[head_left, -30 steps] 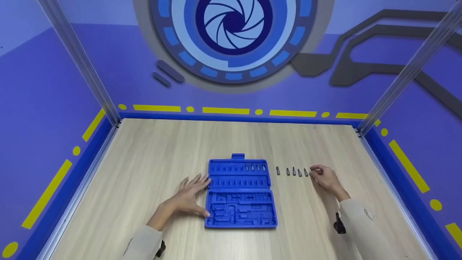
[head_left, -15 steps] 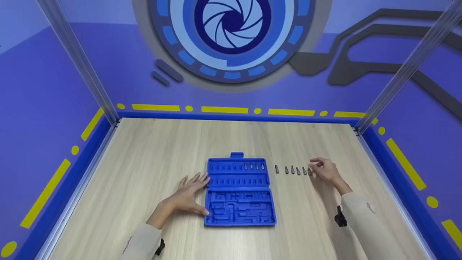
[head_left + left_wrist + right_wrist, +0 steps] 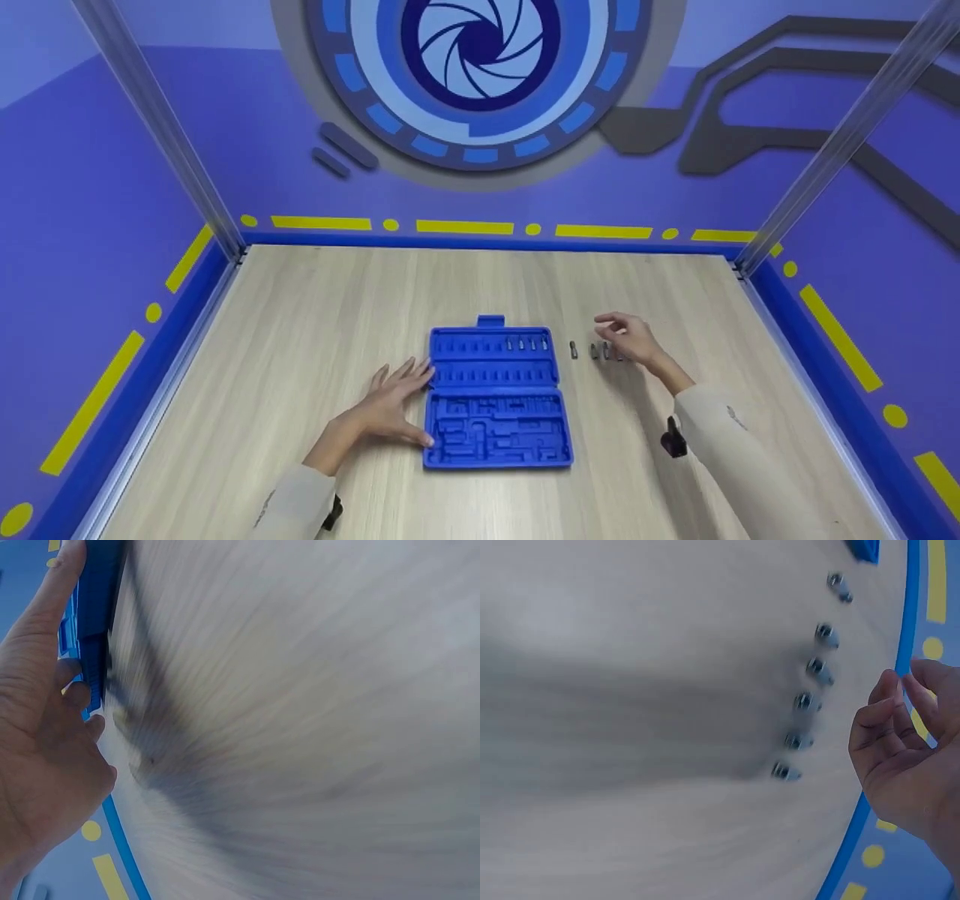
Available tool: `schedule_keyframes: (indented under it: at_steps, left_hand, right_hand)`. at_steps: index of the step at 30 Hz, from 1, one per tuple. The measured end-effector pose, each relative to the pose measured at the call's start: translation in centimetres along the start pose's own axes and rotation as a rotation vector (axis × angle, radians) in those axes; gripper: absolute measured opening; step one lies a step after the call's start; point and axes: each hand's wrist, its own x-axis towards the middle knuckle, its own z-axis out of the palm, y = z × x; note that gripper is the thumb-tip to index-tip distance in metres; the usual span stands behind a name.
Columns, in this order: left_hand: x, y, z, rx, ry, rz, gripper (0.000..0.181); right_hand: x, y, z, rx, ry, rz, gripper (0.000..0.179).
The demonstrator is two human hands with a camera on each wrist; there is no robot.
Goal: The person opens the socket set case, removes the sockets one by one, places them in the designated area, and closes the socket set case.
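Note:
An unfolded blue plastic bit case (image 3: 499, 463) lies on the wooden table. Several screwdriver bits (image 3: 533, 343) sit in the right end of its top row of slots. My left hand (image 3: 388, 409) rests against the case's left side, fingers at the upper half and thumb at the lower rim. Right of the case, more bits (image 3: 807, 701) stand in a row on the tabletop. My right hand (image 3: 631, 339) hovers above this row, its fingers loosely bent. In the right wrist view, no bit shows between the fingers (image 3: 876, 724); part of the hand's inside is hidden.
The pale wooden table (image 3: 337, 300) is bounded by blue printed panels (image 3: 225, 135) at the back and sides. Metal posts (image 3: 172, 127) rise at the two back corners. The case's latch tab (image 3: 491, 320) points toward the back panel.
My right hand has let go of the bit at the row's right end and moved left over the row. My left hand stays against the case.

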Motion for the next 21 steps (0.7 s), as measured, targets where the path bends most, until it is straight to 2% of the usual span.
schedule_keyframes:
  at_steps: [5,10,15,21]
  left_hand:
    - [0.0,0.0,0.0,-0.004,0.004,0.005,0.127]
    - [-0.1,0.2,0.0,-0.009,0.006,0.004,0.126]
    - [-0.2,0.3,0.0,-0.012,0.008,-0.001,0.126]
    - [0.0,0.1,0.0,0.012,0.009,-0.006,0.126]
  right_hand:
    - [0.9,-1.3,2.9,0.045,-0.028,0.005,0.032]
    - [1.6,-2.5,5.5,0.069,-0.065,-0.029,0.029]
    - [2.1,-3.5,7.3,0.051,-0.141,-0.076,0.030]
    - [2.9,-4.8,9.1,0.084,-0.206,-0.077,0.032]
